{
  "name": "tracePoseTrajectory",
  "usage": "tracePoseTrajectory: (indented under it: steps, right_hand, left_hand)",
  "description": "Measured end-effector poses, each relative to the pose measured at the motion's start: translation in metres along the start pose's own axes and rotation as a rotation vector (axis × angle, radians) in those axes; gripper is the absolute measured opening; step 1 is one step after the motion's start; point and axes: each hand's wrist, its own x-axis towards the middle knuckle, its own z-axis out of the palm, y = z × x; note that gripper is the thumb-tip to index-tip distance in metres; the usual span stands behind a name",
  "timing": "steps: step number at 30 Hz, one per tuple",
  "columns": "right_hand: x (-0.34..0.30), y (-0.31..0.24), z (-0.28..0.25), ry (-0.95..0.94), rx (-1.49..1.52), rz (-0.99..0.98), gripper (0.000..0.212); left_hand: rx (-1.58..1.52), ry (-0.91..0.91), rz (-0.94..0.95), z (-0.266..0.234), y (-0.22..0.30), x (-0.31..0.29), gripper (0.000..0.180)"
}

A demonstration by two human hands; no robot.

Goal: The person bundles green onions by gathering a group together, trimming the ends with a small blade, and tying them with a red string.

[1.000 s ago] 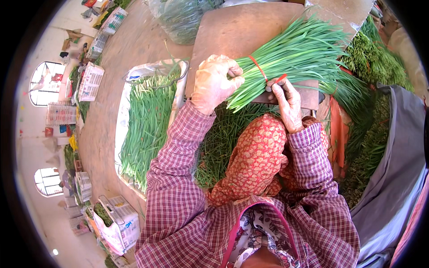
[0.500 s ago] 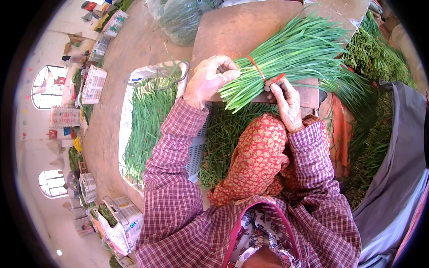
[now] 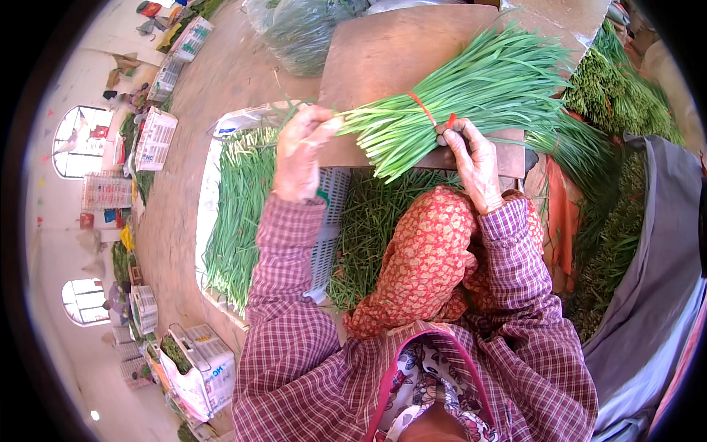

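Note:
A thick bundle of garlic chives (image 3: 479, 92) lies across a brown board (image 3: 398, 44), its pale cut ends pointing left. Round it, near those ends, runs a red tie (image 3: 423, 107). My left hand (image 3: 300, 151) is closed in a pinch at the tips of a few stalks that stick out leftward beyond the others. At the bundle's near edge, my right hand (image 3: 471, 160) is closed on the tie, whose red end shows by the thumb and fingers. The tips of some right-hand fingers are tucked out of sight against the stalks.
Left of the board stands a white-lined crate of loose chives (image 3: 243, 214). Chive scraps (image 3: 375, 228) lie beneath the board. More tied bunches (image 3: 618, 88) are piled at the right beside a grey cloth (image 3: 648, 243). A clear plastic bag (image 3: 298, 37) sits beyond the crate.
My left hand has moved left, away from the tie, and a few stalks now reach out with it from the bundle's end. My right hand stays at the tie.

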Motion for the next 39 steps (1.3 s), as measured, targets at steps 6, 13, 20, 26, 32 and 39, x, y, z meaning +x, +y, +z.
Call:
tracePoseTrajectory:
  steps: [6,13,20,26,32,39]
  right_hand:
    - [0.004,0.002,0.002,0.003,0.042,0.038,0.015]
    - [0.024,-0.015,0.002,-0.018,-0.094,-0.153,0.015]
    - [0.064,-0.024,0.001,-0.061,-0.503,-0.379,0.019]
    - [0.09,-0.051,0.013,-0.044,-0.217,-0.387,0.022]
    - [0.122,-0.07,0.019,-0.088,0.118,-0.347,0.018]
    - [0.146,-0.011,0.014,-0.089,0.224,-0.046,0.027]
  left_hand:
    - [0.369,0.056,-0.02,-0.141,0.036,-0.098,0.027]
    - [1.642,-0.188,-0.336,-0.15,0.09,-0.201,0.05]
    - [1.301,-0.125,0.518,0.078,0.04,-0.064,0.12]
    - [1.453,-0.177,0.44,0.09,-0.008,0.021,0.133]
    - [1.318,-0.463,0.423,0.073,0.041,0.061,0.097]
    - [1.647,-0.403,0.178,0.122,-0.003,0.077,0.106]
